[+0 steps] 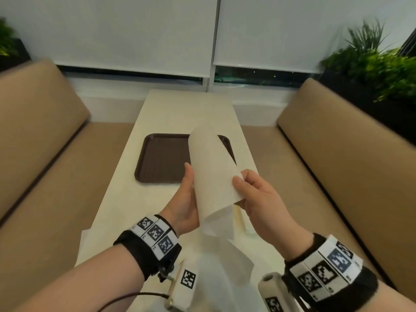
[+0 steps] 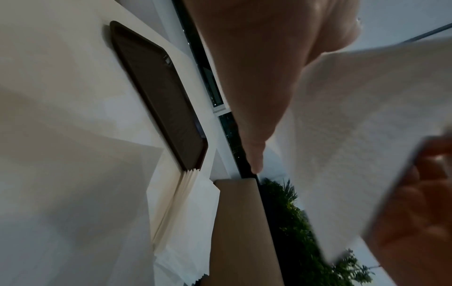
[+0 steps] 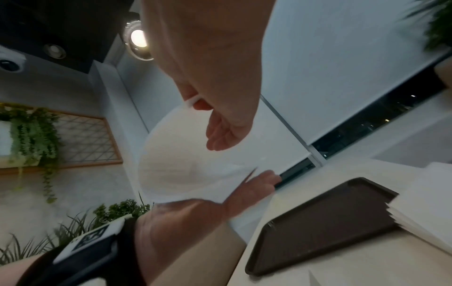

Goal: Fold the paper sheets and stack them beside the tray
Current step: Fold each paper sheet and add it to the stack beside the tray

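Both raised above the table, left hand [image 1: 186, 199] and right hand [image 1: 254, 194] pinch a curled paper sheet [image 1: 213, 170]

Paper sheet [image 1: 213, 172] between both hands: thin, matt white, faint embossed grain, slightly translucent. Tray [image 1: 164, 158] beyond the hands: dark brown plastic, textured matt floor, smoother rim. Table [image 1: 126, 199] underneath: smooth cream laminate, low sheen.
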Available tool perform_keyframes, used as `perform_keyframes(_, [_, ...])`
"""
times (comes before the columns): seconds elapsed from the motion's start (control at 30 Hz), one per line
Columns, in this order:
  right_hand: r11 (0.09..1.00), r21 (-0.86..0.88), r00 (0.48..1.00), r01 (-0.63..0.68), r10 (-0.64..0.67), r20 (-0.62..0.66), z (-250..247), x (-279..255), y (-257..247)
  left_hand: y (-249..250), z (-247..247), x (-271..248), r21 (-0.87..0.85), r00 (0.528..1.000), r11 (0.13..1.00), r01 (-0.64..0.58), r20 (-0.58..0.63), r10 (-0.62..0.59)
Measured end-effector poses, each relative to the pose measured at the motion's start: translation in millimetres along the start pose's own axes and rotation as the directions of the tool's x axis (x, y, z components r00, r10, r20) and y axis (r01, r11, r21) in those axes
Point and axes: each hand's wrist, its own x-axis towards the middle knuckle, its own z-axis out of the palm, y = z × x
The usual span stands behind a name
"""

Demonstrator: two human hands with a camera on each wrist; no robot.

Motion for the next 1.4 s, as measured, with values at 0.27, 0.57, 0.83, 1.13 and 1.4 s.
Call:
perform_keyframes(0.27, [0.888, 0.460, 0.979, -0.031, 0.120, -0.165, -28, 0, 4, -13, -13, 19, -0.255, 0.989, 0.967, -0.018, -0.146, -0.020])
perform_keyframes(0.57, [0.925, -0.380, 0.927, -0.002, -0.141, -0.347, -55, -2, 5, -12, -10, 32, 0.752, 0.821, 0.640, -0.159, -0.260, 0.509])
perform_keyframes(0.83, [0.706, -0.687, 0.898, 0.170, -0.398, -0.187, -31, -4, 1, -12, -4, 29, 0.857, 0.784, 0.511, -0.072, -0.268, 0.560])
perform_keyframes(1.13, [0.457, -0.844, 0.909, 0.279, -0.409, 0.079, -19, 2, 22, -14, 12, 22, 0.627, 0.852, 0.747, -0.220, -0.249, 0.460])
perform_keyframes(1.4, [0.149, -0.872, 0.829, 0.467, -0.416, 0.373, -5, 2, 52, -18, 13, 27, 0.660, 0.823, 0.724, -0.199, -0.289, 0.489])
